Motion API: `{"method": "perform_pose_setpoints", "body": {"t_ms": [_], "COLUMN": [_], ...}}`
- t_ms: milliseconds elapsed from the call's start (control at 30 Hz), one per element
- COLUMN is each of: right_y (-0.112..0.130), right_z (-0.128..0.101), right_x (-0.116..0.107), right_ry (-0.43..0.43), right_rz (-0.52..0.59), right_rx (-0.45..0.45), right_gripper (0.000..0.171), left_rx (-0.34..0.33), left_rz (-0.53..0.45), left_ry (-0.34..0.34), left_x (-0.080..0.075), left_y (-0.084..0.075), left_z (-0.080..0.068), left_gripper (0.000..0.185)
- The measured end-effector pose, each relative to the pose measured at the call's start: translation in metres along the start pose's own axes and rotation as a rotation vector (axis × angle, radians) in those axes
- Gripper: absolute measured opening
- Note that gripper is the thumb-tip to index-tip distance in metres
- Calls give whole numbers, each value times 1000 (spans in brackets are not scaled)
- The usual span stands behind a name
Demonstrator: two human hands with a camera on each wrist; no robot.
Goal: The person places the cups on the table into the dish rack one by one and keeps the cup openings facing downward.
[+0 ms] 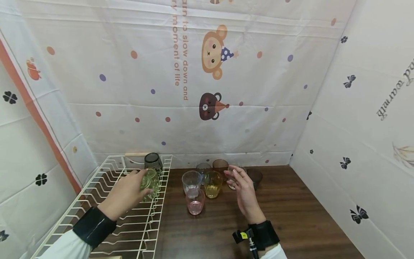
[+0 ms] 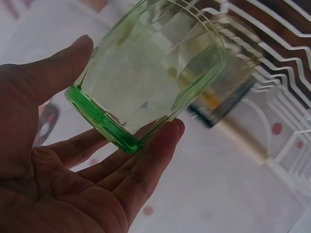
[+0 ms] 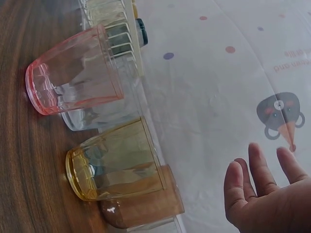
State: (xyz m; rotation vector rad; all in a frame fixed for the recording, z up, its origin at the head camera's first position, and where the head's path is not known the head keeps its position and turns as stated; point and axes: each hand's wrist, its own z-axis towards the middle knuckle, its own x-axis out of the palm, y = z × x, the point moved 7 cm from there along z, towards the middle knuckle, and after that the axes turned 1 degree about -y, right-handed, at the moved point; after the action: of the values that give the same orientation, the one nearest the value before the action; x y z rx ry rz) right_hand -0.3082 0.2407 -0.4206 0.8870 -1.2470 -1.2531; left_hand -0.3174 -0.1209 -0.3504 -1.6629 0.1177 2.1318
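Printed sheets are hanging across the upper half of the head view and the right side. Wooden surface (image 1: 291, 212) is filling lower centre and right. White wire rack (image 1: 97, 187) is sitting lower left, with a dark glass (image 1: 153, 162) standing at its far end.

Cluster of glasses centre frame: clear glass (image 1: 191, 183), yellow glass (image 1: 212, 184), pink glass (image 1: 195, 205) nearest the bottom edge, brown glass (image 1: 220, 166) behind. Two more further back are too small to call.

Left hand (image 1: 124, 196) is holding the green glass (image 1: 149, 184) over the right side of the rack, just below the dark glass. Left wrist view: thumb on one side wall, fingers (image 2: 160, 150) curling round the other near the thick base, glass tilted.

Right hand (image 1: 244, 192) is hovering right of the cluster, fingers (image 3: 252, 170) spread and relaxed, pinching nothing; whether it is touching the glass behind it, can't tell.

Judgement on the green glass: rigid, light, brittle, smooth-walled so likely slippery. Best taken round the side walls near the heavy base, as it is now, not by the rim.
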Motion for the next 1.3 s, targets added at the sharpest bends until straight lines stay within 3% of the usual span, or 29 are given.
{"method": "perform_pose_setpoints", "body": {"t_ms": [200, 500, 800, 1133, 1300], "right_y": [3, 4, 2, 4, 4], "right_z": [1, 3, 2, 2, 2], "right_x": [-1, -3, -5, -6, -8], "right_ry": [-17, -21, -26, -23, -28], "right_rz": [27, 36, 33, 46, 42], "right_rx": [-4, -1, 6, -4, 0], "right_gripper": [50, 47, 46, 53, 48], "left_rx": [-35, -39, -49, -25, 4], "left_rz": [-13, -2, 1, 6, 10], "left_ry": [80, 77, 157, 160, 137], "left_x": [13, 13, 36, 46, 48], "left_y": [17, 29, 39, 42, 39], "left_z": [4, 3, 8, 12, 11], "left_gripper": [79, 76, 81, 82, 85]}}
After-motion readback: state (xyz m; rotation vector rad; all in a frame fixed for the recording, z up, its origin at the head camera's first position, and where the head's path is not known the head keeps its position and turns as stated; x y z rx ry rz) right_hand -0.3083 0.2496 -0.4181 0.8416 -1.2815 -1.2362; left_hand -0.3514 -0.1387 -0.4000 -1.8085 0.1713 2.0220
